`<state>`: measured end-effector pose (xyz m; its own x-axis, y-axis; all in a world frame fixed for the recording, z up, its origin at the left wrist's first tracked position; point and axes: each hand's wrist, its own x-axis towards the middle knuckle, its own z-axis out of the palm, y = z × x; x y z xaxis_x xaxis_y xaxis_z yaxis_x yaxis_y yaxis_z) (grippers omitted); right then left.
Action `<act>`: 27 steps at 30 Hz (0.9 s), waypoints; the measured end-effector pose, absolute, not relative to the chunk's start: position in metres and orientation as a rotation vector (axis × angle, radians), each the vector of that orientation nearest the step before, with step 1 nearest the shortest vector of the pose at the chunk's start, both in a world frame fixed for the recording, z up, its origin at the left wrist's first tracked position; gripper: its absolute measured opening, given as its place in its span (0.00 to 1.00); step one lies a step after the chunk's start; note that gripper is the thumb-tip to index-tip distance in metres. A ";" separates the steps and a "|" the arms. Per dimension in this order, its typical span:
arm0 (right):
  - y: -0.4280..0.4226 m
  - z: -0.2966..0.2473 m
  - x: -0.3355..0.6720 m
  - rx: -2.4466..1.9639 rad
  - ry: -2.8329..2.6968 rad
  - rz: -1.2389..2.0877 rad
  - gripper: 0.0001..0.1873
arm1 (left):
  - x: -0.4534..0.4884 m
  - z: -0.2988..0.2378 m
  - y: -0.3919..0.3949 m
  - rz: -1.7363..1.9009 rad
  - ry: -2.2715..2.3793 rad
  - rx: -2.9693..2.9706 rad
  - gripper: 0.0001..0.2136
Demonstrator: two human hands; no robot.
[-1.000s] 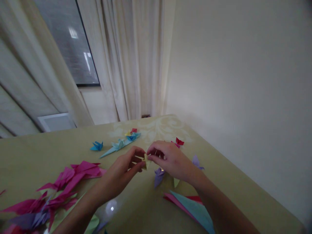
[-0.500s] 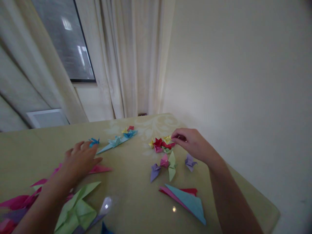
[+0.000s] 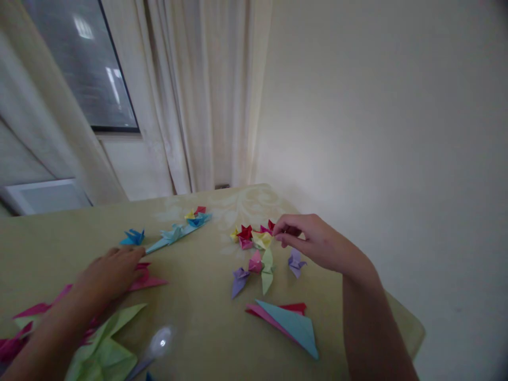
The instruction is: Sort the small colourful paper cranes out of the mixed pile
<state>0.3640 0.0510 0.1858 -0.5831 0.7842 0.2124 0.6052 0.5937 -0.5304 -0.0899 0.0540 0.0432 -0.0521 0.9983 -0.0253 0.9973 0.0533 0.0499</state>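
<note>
I have the right hand low over the far part of the table, thumb and forefinger drawn close together at the right end of a pale yellow paper crane; from here I can't tell whether they pinch it. The pale yellow paper crane lies in a small cluster, with a dark red folded piece and a pink folded piece just to its left.

My left hand is palm down, fingers reaching forward, over a reddish-pink paper piece whose pointed end sticks out to the right. Its grip is hidden from me, so I can't say whether it holds anything. A blue paper crane sits just beyond those fingers, and a big pale green folded piece lies nearer me, beside the forearm.

Nearer than the cluster I see a pink crane between a lilac crane and a green crane. A light blue folded sheet lies nearest on that side, overlapping pink and red paper
</note>
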 end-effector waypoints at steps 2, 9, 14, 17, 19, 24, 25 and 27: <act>0.044 0.192 0.361 -1.108 -2.320 0.331 0.07 | -0.043 0.060 0.042 0.071 2.097 2.330 0.15; 0.112 0.142 0.366 -1.426 -2.175 0.014 0.06 | 0.044 0.092 0.008 0.135 1.387 2.288 0.11; 0.155 0.091 0.371 -1.720 -2.221 0.064 0.08 | -0.064 0.060 0.039 0.085 2.206 2.173 0.29; 0.158 0.084 0.368 -1.657 -2.269 0.111 0.07 | -0.110 0.039 0.050 -0.081 2.335 1.980 0.35; 0.157 0.087 0.365 -1.621 -2.254 0.096 0.06 | -0.119 0.031 0.053 -0.106 2.196 1.956 0.30; 0.142 0.109 0.350 -1.360 -2.189 0.176 0.05 | -0.102 0.036 0.060 -0.042 1.951 2.056 0.09; 0.136 0.113 0.344 -1.296 -2.180 0.209 0.05 | -0.096 0.040 0.061 -0.021 1.922 2.079 0.07; 0.122 0.121 0.331 -1.180 -2.181 0.264 0.05 | -0.085 0.050 0.061 0.069 1.843 2.128 0.07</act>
<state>0.3306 0.1219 0.1213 -0.3946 0.8077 0.4380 0.6798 0.5774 -0.4522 -0.0854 0.0608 0.0502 0.1646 0.9710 -0.1734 0.9553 -0.1131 0.2731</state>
